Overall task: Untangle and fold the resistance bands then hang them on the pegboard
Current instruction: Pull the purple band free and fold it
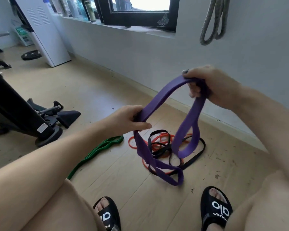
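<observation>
Left hand (pixel 128 119): gripping the purple band (pixel 158 100) lifted above the floor (pixel 90 90).
Right hand (pixel 207 85): clutching its upper fold.
Risk: hanging loops are snagging the black band (pixel 197 155) and red band (pixel 132 145), dragging the tangle up.

The floor (pixel 93 84) is pale wood-look planking, scuffed and littered with small dark specks toward its right side. A light grey wall (pixel 140 52) runs along the far edge, meeting the floor at a low cream skirting board (pixel 140 88). Set into the wall is a black-framed window (pixel 138 15), bright with daylight — its sill (pixel 83 20) carries a row of bottles (pixel 73 7). In the far left corner stands a tall white appliance (pixel 45 34), with a round black weight plate (pixel 31 55) lying on the floor beside it. Black exercise-machine framing (pixel 15 112) — with a round foot resting on the floor — fills the left edge.
</observation>
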The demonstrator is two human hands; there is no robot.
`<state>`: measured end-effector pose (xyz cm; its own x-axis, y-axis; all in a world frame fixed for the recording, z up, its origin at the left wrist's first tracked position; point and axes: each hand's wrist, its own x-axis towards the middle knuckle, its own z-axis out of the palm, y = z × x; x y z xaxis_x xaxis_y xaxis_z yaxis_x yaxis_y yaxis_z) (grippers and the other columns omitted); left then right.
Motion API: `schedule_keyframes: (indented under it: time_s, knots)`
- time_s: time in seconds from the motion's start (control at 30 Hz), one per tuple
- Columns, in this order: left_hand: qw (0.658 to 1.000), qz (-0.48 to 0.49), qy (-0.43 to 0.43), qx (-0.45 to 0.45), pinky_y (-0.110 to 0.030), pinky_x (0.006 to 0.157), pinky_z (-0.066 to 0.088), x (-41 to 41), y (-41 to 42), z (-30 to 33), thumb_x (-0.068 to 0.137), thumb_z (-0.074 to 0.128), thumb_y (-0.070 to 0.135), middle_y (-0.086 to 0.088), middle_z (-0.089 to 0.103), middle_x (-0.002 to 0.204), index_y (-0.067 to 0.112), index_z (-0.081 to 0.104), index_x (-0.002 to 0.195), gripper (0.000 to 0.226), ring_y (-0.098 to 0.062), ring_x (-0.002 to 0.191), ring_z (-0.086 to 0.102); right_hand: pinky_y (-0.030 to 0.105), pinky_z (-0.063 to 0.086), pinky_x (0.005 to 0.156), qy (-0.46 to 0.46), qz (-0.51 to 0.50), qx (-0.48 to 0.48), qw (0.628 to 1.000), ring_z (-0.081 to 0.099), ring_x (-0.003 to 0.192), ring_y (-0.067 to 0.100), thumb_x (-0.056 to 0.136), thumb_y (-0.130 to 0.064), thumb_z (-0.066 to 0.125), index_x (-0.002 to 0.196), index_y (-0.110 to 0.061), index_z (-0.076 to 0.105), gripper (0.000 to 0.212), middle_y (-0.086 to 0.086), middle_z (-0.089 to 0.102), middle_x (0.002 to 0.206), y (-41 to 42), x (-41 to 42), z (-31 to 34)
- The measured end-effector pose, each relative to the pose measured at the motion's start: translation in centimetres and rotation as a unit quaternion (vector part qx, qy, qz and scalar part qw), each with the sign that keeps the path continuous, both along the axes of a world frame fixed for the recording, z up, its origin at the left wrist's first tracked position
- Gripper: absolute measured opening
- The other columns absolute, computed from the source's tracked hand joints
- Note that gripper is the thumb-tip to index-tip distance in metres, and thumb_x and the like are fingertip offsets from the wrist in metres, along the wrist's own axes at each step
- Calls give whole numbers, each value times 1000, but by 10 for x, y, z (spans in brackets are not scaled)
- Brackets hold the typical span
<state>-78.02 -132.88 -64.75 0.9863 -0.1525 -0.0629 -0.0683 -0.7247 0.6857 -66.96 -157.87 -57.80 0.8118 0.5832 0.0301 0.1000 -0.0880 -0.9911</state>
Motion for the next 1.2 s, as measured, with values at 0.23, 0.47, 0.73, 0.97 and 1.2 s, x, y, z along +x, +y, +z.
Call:
schedule_keyframes:
  time_s: [0.23, 0.47, 0.73, 0.97, 1.2]
  knots:
    - [996, 9, -73, -58, -15, 64, 51, -7, -14, 30, 97, 70, 20, -7, 74, 76, 14, 61, 87, 15, -9, 68, 72, 38, 53, 87, 43, 119, -290, 949, 71, 87, 24, 97, -70, 30, 114, -13, 68, 71, 13, 76, 100, -5, -16, -21]
    - [993, -36, -109, -34, -25, 60, 48, -4, -25, 33, 89, 78, 27, -6, 64, 66, 6, 66, 95, 25, -12, 57, 63, 24, 37, 50, -33, 131, -128, 982, 42, 49, 14, 101, -36, 59, 64, -17, 60, 42, 1, 49, 53, 35, -36, -14]
    - [1000, -28, -6, 12, -46, 79, 54, -5, 7, 7, 90, 75, 34, -17, 59, 81, 17, 57, 83, 26, -30, 72, 60, 24, 24, 44, -56, 46, -2, 997, 29, 48, 15, 96, -20, 67, 54, -21, 56, 43, 0, 37, 52, 25, -29, 20]
    - [996, 58, -66, 14, -22, 65, 48, -12, 28, 23, 92, 75, 27, 8, 58, 62, 16, 54, 77, 28, -8, 64, 65, 28, 50, 50, 16, 90, -265, 960, 57, 51, 22, 99, -61, 45, 103, -11, 66, 54, 10, 74, 79, 17, -30, -5]
    - [991, 7, -125, 52, -36, 59, 43, -12, 9, 33, 90, 75, 37, -13, 62, 69, 7, 54, 80, 39, -19, 59, 57, 30, 52, 60, -12, 144, -177, 974, 61, 62, 24, 101, -50, 54, 86, -10, 64, 44, 10, 63, 69, 47, -52, -25]
